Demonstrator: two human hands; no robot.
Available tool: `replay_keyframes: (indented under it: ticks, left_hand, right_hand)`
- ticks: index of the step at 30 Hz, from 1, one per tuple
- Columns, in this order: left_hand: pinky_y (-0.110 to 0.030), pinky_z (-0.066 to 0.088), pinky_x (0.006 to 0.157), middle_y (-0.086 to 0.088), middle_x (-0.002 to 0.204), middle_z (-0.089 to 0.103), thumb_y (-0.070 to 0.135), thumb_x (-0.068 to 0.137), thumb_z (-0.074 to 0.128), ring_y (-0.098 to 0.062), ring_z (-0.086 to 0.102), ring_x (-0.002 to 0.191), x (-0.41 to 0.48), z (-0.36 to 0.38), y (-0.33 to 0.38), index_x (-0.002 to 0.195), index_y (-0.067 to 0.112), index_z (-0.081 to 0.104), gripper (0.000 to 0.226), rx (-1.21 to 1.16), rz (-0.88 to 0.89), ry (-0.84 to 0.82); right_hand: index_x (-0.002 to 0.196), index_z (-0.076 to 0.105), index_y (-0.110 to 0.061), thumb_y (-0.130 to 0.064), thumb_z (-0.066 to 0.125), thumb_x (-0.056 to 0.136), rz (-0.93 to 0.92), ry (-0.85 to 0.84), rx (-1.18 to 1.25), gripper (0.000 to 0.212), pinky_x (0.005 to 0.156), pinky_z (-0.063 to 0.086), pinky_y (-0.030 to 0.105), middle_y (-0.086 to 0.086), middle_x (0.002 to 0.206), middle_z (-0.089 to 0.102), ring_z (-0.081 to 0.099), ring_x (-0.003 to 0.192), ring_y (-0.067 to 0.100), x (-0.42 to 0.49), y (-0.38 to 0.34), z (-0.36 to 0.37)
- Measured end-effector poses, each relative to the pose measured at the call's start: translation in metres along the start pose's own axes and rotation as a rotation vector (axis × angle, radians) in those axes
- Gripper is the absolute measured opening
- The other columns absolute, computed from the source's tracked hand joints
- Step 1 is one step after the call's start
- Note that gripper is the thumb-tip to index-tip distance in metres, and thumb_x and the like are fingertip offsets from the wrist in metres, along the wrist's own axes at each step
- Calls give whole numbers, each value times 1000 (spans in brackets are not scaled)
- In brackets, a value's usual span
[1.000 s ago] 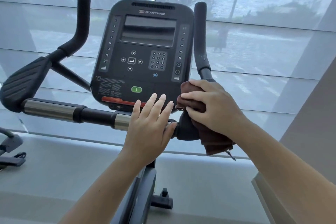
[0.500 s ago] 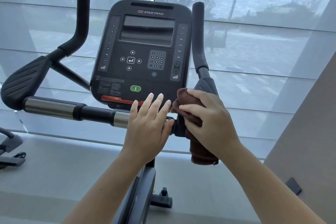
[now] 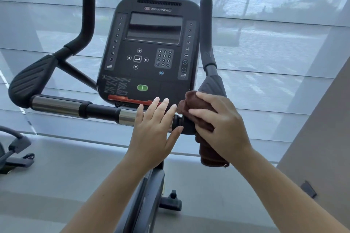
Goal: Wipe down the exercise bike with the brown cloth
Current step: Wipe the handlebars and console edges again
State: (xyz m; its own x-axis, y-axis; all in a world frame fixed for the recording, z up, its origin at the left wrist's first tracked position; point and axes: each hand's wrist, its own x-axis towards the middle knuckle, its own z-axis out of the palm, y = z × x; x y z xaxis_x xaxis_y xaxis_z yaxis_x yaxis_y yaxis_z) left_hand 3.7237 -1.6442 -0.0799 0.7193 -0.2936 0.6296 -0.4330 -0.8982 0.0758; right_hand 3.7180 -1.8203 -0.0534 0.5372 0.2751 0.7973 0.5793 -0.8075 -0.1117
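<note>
The brown cloth sat bunched over the right end of the crossbar of the exercise bike. That put it just below the lower right corner of the console, where the upright right grip joins. The right hand gripped it, fingers curled round the wad and pressing it to the bar. Its long axis ran roughly vertical, with a thick fold on top and a loose tail hanging below the hand. It looked soft, light and limp, likely to unfold unless held by the bunched middle. The left hand rested on the crossbar just beside it, fingers straight and slightly apart, holding nothing.
</note>
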Motion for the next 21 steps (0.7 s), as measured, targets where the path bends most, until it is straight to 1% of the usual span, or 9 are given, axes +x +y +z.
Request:
replay_keyframes:
  ticks: [2,5,7,9,12,14,16,18,21]
  left_hand:
    - [-57,28,101,-15,130,54,42,89,32,-35,43,126,0,0,1,123,6,57,55,-4,-5,0]
    - [-59,28,100,-16,130,54,42,88,32,-37,43,126,0,-1,2,122,6,58,56,6,-2,-5]
    - [-61,27,99,-16,130,53,43,88,32,-37,41,127,2,-2,2,122,7,58,56,10,-8,-19]
    - [-63,26,99,-15,132,52,44,88,30,-37,39,128,4,-3,5,123,8,57,57,5,-14,-33]
    - [-63,24,100,-14,134,51,45,89,28,-36,37,130,9,-2,14,126,8,54,59,-1,2,-49]
    - [-62,26,100,-14,134,51,45,89,28,-36,38,129,11,0,19,126,7,53,59,8,1,-48]
    - [-63,28,98,-14,133,52,44,89,29,-36,41,127,12,1,22,126,6,53,58,20,-6,-42]
    - [-64,28,97,-14,132,53,44,89,30,-37,42,126,13,1,23,126,6,54,58,28,-7,-37]
    - [-63,28,98,-15,133,52,43,89,30,-37,41,127,16,1,24,126,5,54,58,40,14,-39]
  right_hand:
    - [93,73,-11,-7,71,71,-35,42,-22,22,95,41,28,10,119,61,56,106,32,-18,-3,1]
    - [93,74,-12,-7,72,72,-59,30,19,22,94,42,28,10,117,62,57,104,29,-12,6,-4]
    - [92,74,-13,-8,71,71,2,-26,64,21,92,40,25,7,116,63,57,102,27,11,15,-9]
    - [93,74,-14,-9,71,73,65,-136,103,21,92,37,25,1,116,63,55,103,24,37,25,-13]
    - [98,73,-16,-10,69,76,131,-220,136,23,97,37,31,-2,119,61,52,110,23,59,35,-15]
    - [97,73,-15,-7,70,75,121,-172,133,24,97,37,29,1,122,61,53,110,24,48,33,-14]
    - [94,73,-12,-4,70,72,45,-53,116,24,97,37,26,6,122,60,54,109,24,19,25,-12]
    - [94,73,-10,-3,68,73,-9,45,116,23,99,40,28,8,123,58,53,112,24,-9,22,-10]
    - [95,73,-10,-4,67,74,-39,73,155,23,98,40,27,5,123,56,53,109,22,-7,37,-10]
